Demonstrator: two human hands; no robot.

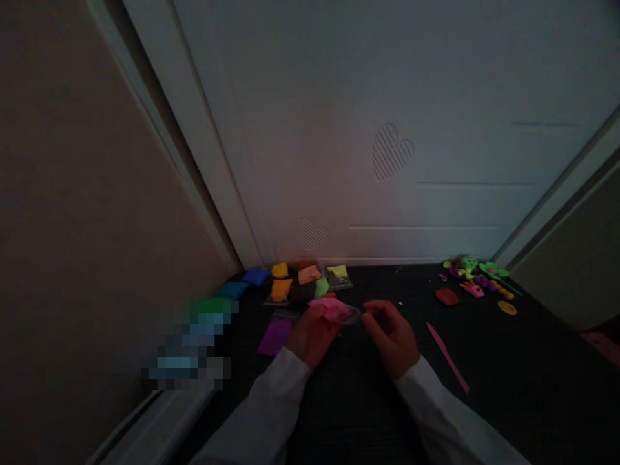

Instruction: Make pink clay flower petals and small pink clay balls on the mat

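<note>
My left hand (312, 336) is closed round a pink lump of clay in a clear plastic bag (334, 309), held just above the dark floor mat (508, 374). My right hand (390, 336) is beside it with its fingers pinched at the bag's right end. Both wrists wear white sleeves. The scene is dim, so the finger detail is faint.
Several small bags of coloured clay (295, 281) lie by the white door (387, 129), with a purple bag (274, 336) near my left hand. A pink modelling stick (448, 358) lies to the right. Small clay figures (477, 281) sit at the far right.
</note>
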